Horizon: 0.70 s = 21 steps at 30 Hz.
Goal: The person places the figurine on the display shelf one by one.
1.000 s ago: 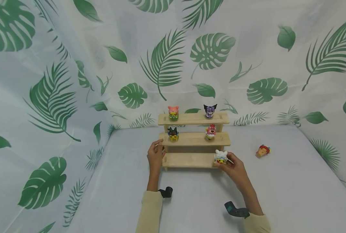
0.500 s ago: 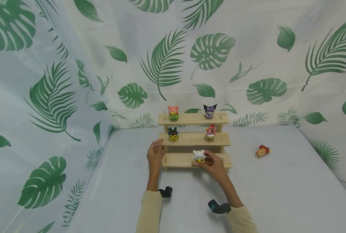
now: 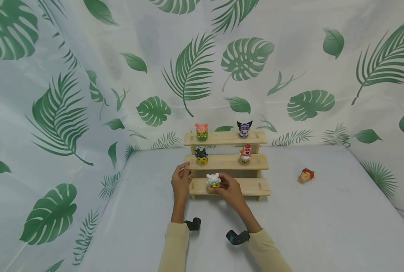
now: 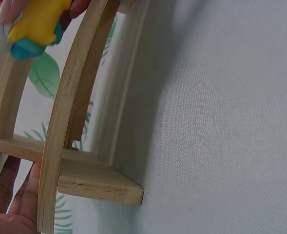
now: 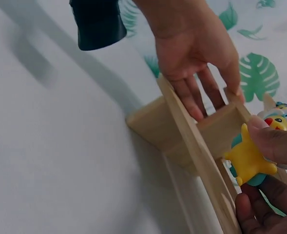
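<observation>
My right hand [image 3: 232, 192] pinches a small toy figurine [image 3: 213, 180] with a white eared hood and a yellow face, over the left part of the lowest step of a three-tier wooden display stand [image 3: 247, 185]. The right wrist view shows the figurine's yellow and teal underside [image 5: 253, 158] between thumb and fingers. At the stand's left end, my left hand [image 3: 180, 185] touches the wood with fairly straight fingers, one digit by the middle step's corner. The left wrist view catches part of that hand [image 4: 14, 204] and the stand's lowest board [image 4: 67, 112].
A pink figurine [image 3: 201, 131] and a purple-black one [image 3: 244, 129] stand on the top step. The middle step bears a dark-eared one [image 3: 201, 155] and a red-pink one [image 3: 245, 154]. Another red-topped figurine [image 3: 306, 175] lies on the white tabletop [image 3: 324, 226] at right.
My right hand has carried the white-hooded figurine leftward along the lowest step, from its right end to its left part. My left hand has stayed at the stand's left end.
</observation>
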{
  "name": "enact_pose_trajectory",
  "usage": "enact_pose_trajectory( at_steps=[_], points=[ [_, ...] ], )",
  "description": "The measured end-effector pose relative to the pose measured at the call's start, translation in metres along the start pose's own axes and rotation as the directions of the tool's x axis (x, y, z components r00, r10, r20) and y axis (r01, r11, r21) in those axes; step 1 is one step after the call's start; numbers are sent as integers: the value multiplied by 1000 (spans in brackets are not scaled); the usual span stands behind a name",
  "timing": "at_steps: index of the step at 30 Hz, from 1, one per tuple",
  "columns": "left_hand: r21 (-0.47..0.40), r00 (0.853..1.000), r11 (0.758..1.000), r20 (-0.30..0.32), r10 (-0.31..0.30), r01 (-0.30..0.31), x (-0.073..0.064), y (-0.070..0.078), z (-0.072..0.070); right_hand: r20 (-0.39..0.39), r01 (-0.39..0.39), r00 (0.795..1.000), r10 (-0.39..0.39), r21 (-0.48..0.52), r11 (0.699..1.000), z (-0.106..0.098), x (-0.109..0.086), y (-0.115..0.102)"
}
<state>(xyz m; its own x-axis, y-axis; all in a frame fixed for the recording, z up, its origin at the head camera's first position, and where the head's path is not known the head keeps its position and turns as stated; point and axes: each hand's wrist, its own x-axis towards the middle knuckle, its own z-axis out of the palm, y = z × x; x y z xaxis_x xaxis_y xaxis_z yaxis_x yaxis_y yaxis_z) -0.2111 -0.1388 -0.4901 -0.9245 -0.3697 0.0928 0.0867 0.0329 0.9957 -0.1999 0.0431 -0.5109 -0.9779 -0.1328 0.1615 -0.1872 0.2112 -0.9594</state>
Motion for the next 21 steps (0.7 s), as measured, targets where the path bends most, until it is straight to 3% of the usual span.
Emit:
enact_pose_trajectory(
  at_steps=[7, 13, 21],
  points=[
    [0, 1000, 1000, -27, -1, 1, 11, -21, 2, 10, 34, 999, -34, -27, 999, 19, 8, -1],
    [7, 999, 1000, -44, 0, 0, 10, -24, 2, 7, 16, 1000, -15, -40, 999, 29, 12, -2],
    [-7, 1000, 1000, -29, -3, 3, 9, -24, 1, -3, 48, 999, -48, -69, 996, 38, 15, -1]
  ],
)
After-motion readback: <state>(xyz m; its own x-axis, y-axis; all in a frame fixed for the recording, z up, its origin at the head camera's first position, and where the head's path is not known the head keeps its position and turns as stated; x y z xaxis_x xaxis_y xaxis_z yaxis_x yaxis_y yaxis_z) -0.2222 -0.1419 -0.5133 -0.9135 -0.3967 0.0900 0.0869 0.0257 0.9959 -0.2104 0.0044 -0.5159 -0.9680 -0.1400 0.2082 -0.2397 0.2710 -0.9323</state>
